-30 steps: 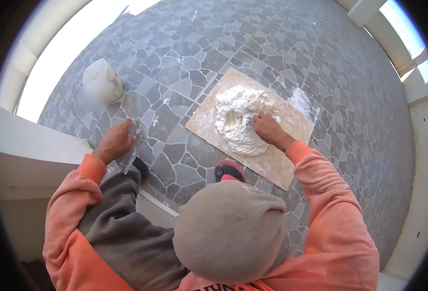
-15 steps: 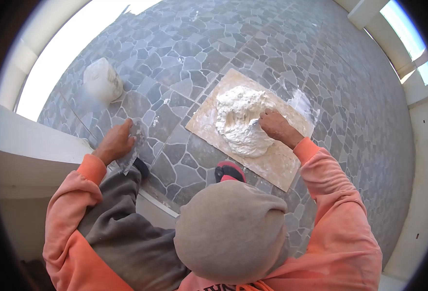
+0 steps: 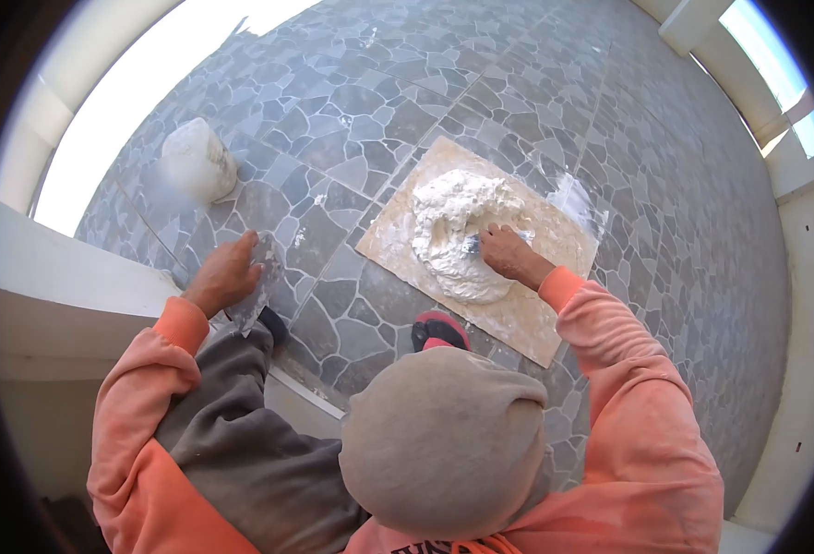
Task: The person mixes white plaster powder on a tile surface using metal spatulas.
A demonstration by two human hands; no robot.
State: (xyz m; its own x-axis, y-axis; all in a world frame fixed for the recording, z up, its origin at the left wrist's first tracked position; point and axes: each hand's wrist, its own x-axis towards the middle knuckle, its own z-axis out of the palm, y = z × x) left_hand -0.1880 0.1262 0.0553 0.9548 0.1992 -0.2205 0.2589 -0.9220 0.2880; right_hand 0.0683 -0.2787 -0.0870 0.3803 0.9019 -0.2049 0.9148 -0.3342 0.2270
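A heap of white plaster (image 3: pixel 458 235) lies on a beige board (image 3: pixel 536 305) set on the stone-patterned floor. My right hand (image 3: pixel 507 252) grips a small putty knife (image 3: pixel 474 244) whose blade is pushed into the heap's right side. My left hand (image 3: pixel 225 275) holds a wider, plaster-smeared trowel (image 3: pixel 261 282) edge-down near my left knee, apart from the board. White smears (image 3: pixel 573 198) mark the board's far right corner.
A white bucket (image 3: pixel 195 164) stands on the floor at the far left. A red-and-black sandal (image 3: pixel 436 330) pokes out just in front of the board. A pale low wall (image 3: pixel 65 286) runs along the left, and a bright opening (image 3: pixel 776 65) shows at the top right.
My right hand swept right across the plaster heap, then came back left into it. My left hand with the trowel shifted slightly up and right.
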